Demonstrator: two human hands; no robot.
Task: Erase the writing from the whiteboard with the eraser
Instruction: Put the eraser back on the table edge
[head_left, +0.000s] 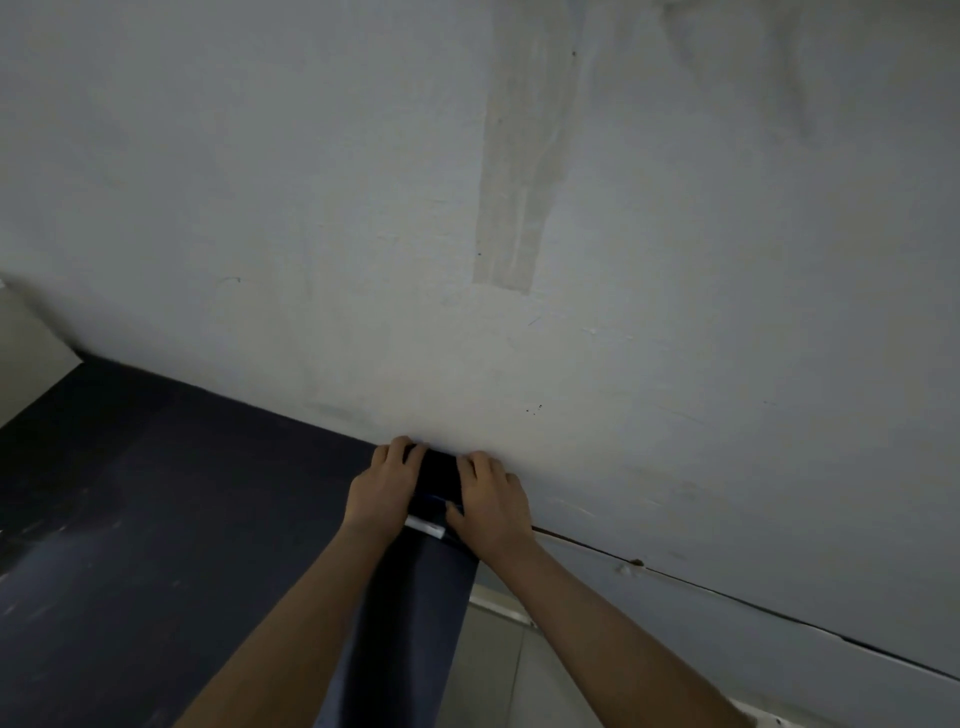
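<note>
My left hand (382, 491) and my right hand (488, 501) press against either side of a dark block (439, 478) with a white strip (426, 527) at its near end. It looks like the eraser, though the dim light leaves that unsure. The block lies at the far right corner of a dark blue surface (156, 519), right against the pale wall (363, 208). Fingers of both hands curl over the block's far edge. No writing and no framed whiteboard can be made out; the wall shows only faint marks.
A beige strip of tape or old paint (519, 182) runs down the wall above my hands. A dark crack (727, 597) follows the wall's lower edge to the right. Pale floor tiles (498, 675) lie below the dark surface's right edge.
</note>
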